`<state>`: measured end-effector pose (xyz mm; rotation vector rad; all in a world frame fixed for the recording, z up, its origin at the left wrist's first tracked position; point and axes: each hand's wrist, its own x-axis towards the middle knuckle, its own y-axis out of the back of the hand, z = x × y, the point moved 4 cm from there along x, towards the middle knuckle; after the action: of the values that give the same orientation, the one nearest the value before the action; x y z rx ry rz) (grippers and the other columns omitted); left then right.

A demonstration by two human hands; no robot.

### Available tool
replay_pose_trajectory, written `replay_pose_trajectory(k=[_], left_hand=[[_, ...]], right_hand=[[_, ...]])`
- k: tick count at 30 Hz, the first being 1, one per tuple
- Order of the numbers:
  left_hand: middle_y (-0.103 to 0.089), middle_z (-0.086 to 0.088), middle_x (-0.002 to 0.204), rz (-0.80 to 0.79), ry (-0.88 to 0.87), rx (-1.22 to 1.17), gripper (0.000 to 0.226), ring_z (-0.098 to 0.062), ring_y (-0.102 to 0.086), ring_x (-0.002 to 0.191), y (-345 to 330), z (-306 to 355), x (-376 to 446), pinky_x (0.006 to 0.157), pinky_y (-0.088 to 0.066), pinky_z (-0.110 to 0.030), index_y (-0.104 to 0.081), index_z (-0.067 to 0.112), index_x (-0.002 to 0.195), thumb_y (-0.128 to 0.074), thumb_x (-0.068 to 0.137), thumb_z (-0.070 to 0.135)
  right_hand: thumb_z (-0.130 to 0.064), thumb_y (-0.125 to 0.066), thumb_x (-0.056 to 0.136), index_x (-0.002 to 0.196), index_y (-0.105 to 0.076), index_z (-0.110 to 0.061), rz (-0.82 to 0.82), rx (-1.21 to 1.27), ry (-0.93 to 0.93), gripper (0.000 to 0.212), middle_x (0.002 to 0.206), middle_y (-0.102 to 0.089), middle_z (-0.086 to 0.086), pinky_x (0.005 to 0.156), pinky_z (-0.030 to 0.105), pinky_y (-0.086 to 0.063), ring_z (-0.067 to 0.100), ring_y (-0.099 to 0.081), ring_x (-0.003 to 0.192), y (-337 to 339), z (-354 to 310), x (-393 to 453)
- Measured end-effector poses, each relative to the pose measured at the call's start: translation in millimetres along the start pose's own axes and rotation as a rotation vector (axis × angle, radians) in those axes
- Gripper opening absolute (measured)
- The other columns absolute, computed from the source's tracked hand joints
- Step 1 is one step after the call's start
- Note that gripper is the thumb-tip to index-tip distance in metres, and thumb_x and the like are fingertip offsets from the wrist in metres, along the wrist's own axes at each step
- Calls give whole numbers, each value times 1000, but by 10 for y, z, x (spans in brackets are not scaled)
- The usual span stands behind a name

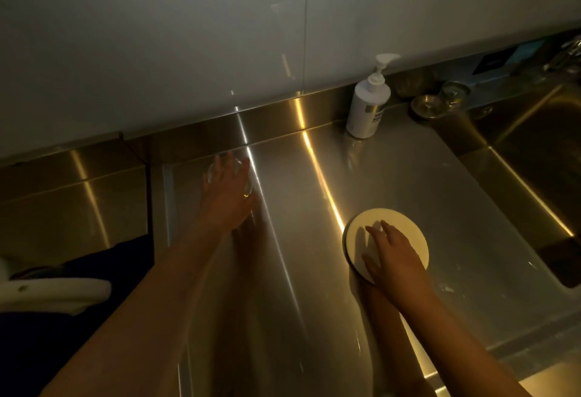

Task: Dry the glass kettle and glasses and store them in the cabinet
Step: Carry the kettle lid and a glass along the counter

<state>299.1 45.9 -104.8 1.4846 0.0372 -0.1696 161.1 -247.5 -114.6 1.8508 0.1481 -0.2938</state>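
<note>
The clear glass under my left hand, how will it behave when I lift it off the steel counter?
The glass looks thin-walled, so probably light and fragile. It may be slick against the left hand. On the hard steel counter, a slip could chip it.

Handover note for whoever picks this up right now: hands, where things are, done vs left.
Left hand: fingers spread over a clear glass on the steel counter, near the back; grip unclear in the dim light.
Right hand: fingers resting flat on a white round disc on the counter, left of the sink.
Kettle and cabinet not in view.
Done: nothing visibly stored.
Left: dry the glass and the rest, store everything.
</note>
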Motion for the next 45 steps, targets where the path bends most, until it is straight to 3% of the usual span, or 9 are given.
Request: replay_pose_trajectory(k=[9, 12, 15, 18, 21, 25, 33, 45], left_hand=[[2, -11, 160, -21, 113, -70, 70, -37, 5, 145, -26, 7, 106, 111, -13, -58, -13, 29, 151, -51, 94, 42], [3, -14, 159, -3, 189, -157, 75, -38, 5, 144, 12, -3, 105, 110, -18, -58, -8, 27, 152, -54, 93, 36], [-2, -19, 158, 0, 159, -123, 68, -37, 1, 145, 36, 15, 106, 116, -13, -51, -8, 21, 153, -46, 97, 31], [-7, -19, 157, 24, 183, -161, 63, -36, -4, 145, 90, 77, 62, 117, -12, -46, -13, 21, 152, -45, 98, 24], [-19, -19, 153, 40, 211, -217, 59, -37, -15, 140, 157, 203, -15, 111, -22, -47, -27, 17, 149, -52, 95, 19], [-34, -10, 142, 84, 145, -185, 58, -29, -30, 128, 189, 320, -200, 103, -33, -38, -36, 23, 143, -59, 90, 21], [-31, -7, 145, 76, 65, -354, 60, -23, -26, 132, 120, 554, -619, 103, -38, -39, -41, 30, 141, -64, 86, 24], [-28, -1, 146, 77, -45, -322, 65, -19, -25, 131, -5, 749, -984, 103, -40, -36, -37, 35, 142, -67, 84, 33]], right_hand=[[-26, -66, 86, 146, -28, -21, -33, -38, 55, 72, 154, -23, 4, 110, 35, -29, 23, -25, 138, -80, 135, 7], [-32, -73, 78, 145, -30, -25, -32, -52, 63, 80, 150, -28, -1, 108, 34, -32, 21, -27, 135, -74, 165, 16], [-36, -74, 77, 145, -28, -28, -43, -61, 65, 82, 149, -27, -3, 108, 32, -31, 18, -26, 135, -79, 187, 51], [-35, -75, 76, 144, -28, -29, -46, -65, 68, 83, 148, -28, -4, 107, 32, -32, 19, -26, 133, -68, 191, 76], [-33, -74, 76, 144, -30, -28, -45, -57, 82, 81, 147, -29, -3, 106, 32, -33, 19, -28, 132, -57, 172, 85], [-34, -72, 78, 145, -26, -28, -75, -87, 113, 81, 146, -27, -3, 106, 31, -31, 19, -26, 131, -54, 118, 114], [-32, -69, 81, 146, -25, -26, -103, -82, 163, 79, 148, -25, -1, 106, 32, -30, 20, -24, 133, -65, -111, 162], [-31, -68, 81, 145, -28, -25, -91, -85, 280, 75, 147, -28, 1, 104, 33, -31, 22, -27, 131, -193, -374, 127]])
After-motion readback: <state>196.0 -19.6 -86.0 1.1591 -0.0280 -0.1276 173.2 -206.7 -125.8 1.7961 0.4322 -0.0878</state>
